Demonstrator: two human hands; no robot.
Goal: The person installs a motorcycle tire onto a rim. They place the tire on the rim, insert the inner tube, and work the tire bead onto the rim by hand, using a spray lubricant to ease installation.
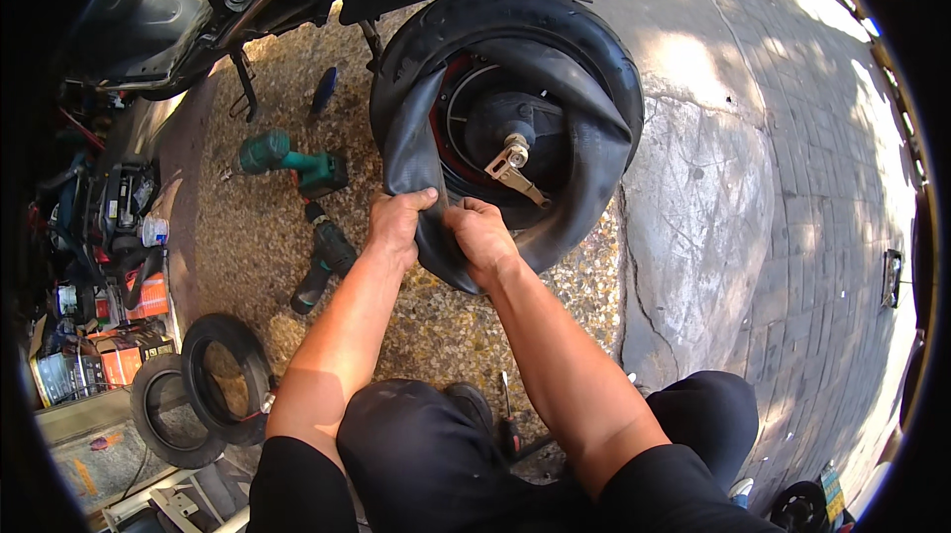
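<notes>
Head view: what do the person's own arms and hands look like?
The left hand and right hand are ungloved; both forearms are bare, with no watch or cable visible. The short sleeves are black, without visible markings.

The limp black rubber inner tube (412, 147) looks smooth, with a soft sheen; the speckled brown pebbled floor (243, 261) looks rough.
</notes>
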